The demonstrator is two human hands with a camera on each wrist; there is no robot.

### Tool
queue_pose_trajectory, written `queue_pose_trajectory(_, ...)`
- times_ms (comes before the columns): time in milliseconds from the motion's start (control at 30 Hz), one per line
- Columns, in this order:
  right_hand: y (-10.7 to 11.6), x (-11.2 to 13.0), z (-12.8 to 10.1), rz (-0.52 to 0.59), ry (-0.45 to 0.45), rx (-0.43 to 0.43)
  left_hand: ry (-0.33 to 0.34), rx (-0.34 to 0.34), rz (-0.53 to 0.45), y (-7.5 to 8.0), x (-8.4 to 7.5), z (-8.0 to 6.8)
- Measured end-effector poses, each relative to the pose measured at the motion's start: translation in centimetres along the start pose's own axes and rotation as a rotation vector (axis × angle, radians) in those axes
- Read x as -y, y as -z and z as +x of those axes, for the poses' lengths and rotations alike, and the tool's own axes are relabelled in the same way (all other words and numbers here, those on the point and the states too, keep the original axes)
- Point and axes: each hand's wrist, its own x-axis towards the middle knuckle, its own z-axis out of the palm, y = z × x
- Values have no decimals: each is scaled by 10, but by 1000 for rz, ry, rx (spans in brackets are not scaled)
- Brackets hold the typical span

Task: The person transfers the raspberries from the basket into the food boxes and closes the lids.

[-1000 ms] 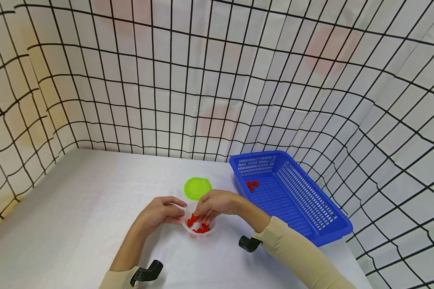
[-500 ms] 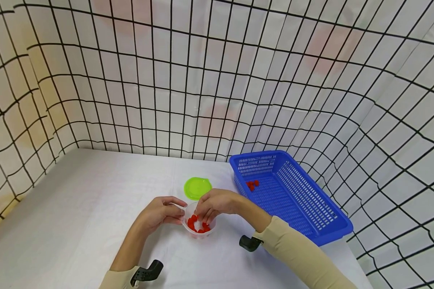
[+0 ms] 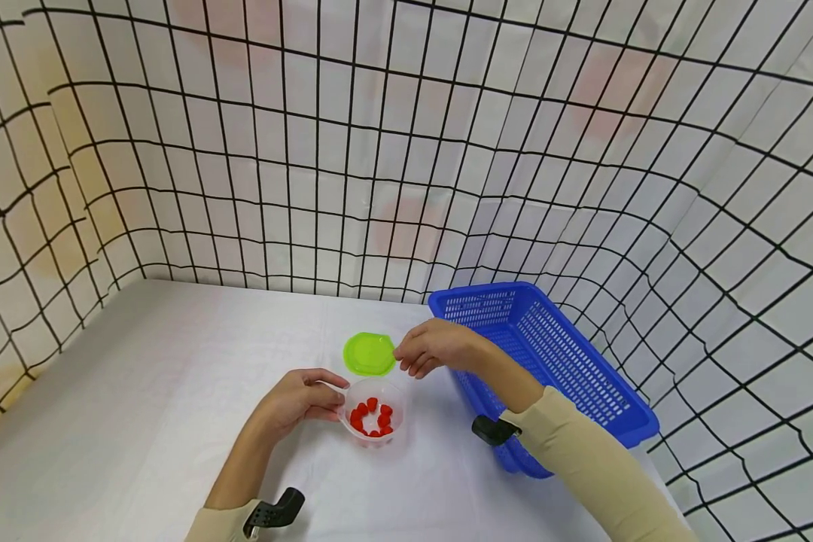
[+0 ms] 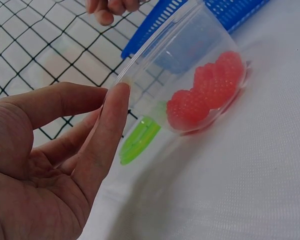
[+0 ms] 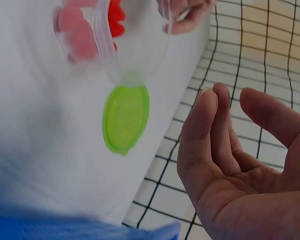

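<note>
A clear plastic cup (image 3: 376, 430) holding several red pieces (image 3: 373, 418) stands tilted on the white table (image 3: 176, 361). My left hand (image 3: 337, 397) pinches its rim on the left side; the left wrist view shows my thumb and a finger of that hand (image 4: 112, 95) on the rim of the cup (image 4: 190, 60). My right hand (image 3: 406, 355) hovers above and behind the cup, between the green lid (image 3: 369, 354) and the blue basket (image 3: 569, 361). In the right wrist view this hand (image 5: 230, 102) has its thumb and fingers apart, with nothing visible between them.
The green lid (image 5: 125, 117) lies flat just behind the cup. The blue mesh basket runs along the table's right side, and my right forearm crosses its near corner. Grid-patterned cloth walls enclose the table at the back and on both sides.
My right hand has lifted out of the cup and moved back and right toward the basket. My left hand still holds the cup in place.
</note>
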Motion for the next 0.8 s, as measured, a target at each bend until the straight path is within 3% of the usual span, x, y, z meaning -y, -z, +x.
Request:
queue_pose_trajectory(233,33,-4,-8,91,8,-145,-32,12,-5,0,3,1)
queue_pose_trajectory(467,59,-22,-6,164,-39,-286,-20,-6,-1,0,3,1)
queue_pose_trajectory(800,85,-58,-5,165,-110,-346,-27,6,-13,0,3,0)
